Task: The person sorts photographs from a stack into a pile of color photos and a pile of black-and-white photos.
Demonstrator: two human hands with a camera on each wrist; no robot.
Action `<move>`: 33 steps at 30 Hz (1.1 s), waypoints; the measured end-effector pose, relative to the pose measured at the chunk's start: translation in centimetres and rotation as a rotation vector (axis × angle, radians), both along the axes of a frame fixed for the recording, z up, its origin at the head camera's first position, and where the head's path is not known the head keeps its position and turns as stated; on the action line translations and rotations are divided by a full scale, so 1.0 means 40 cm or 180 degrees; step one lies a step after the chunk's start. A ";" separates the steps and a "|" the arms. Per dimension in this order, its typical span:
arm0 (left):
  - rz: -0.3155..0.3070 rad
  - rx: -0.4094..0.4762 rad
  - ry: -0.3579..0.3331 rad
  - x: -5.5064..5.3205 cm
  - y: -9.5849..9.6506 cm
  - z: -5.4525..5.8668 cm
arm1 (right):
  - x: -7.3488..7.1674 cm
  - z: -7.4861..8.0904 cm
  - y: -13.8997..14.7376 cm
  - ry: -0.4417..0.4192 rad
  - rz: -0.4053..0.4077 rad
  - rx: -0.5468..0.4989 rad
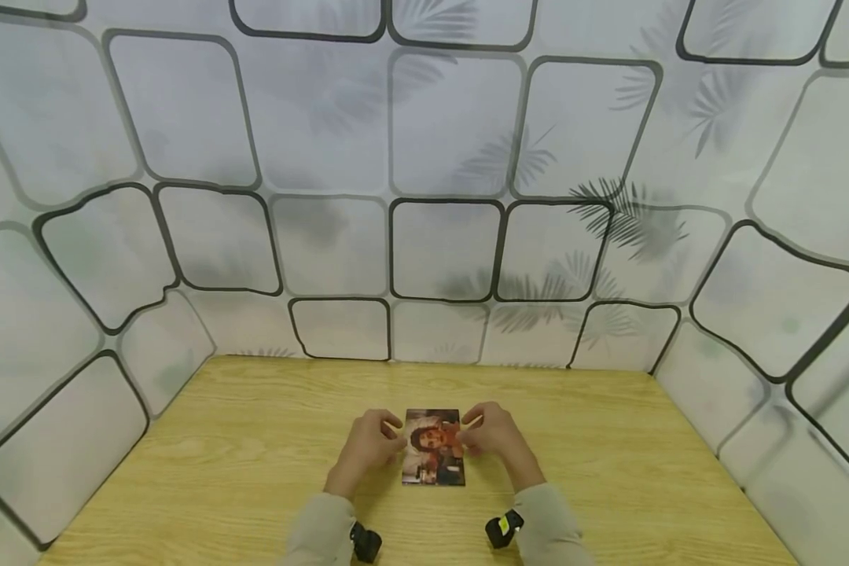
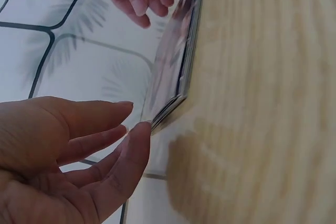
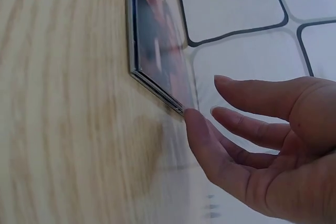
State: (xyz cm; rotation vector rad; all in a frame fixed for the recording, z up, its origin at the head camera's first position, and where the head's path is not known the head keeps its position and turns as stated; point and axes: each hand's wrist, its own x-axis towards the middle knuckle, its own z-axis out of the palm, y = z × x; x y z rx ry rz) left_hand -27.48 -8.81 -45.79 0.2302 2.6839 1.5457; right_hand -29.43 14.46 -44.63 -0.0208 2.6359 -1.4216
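Observation:
A thin stack of glossy photo cards (image 1: 433,465) lies flat on the wooden table, its top picture showing a person in warm red tones. In the left wrist view, the stack's edge (image 2: 188,61) shows a few layers. On its left side is my left hand (image 1: 369,442), a fingertip touching the stack's edge and the thumb held apart. My right hand (image 1: 497,431) mirrors it on the right; the right wrist view shows an extended finger (image 3: 197,129) at the card corner, thumb lifted away. Neither hand pinches the cards.
The light wood table (image 1: 240,448) extends around the stack on all sides. White curtain-like walls (image 1: 325,244) with dark rounded outlines and leaf prints enclose its back and both sides. A small black camera sits on each wrist (image 1: 504,528).

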 end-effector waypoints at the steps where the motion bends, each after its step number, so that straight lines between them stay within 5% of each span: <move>1: -0.0004 -0.0016 0.0004 0.001 0.004 -0.003 | -0.001 -0.001 -0.001 0.0037 0.0024 0.0117; 8: -0.0036 0.0021 0.0005 0.005 0.017 -0.021 | 0.001 -0.020 -0.011 0.0164 0.0033 0.0492; 24: -0.0049 0.0028 -0.0077 0.008 0.019 -0.028 | -0.002 -0.048 -0.034 0.0222 -0.0026 0.0762; 33: -0.0100 -0.0017 -0.0122 0.004 0.016 -0.026 | 0.008 -0.032 -0.018 0.0200 0.0043 0.0624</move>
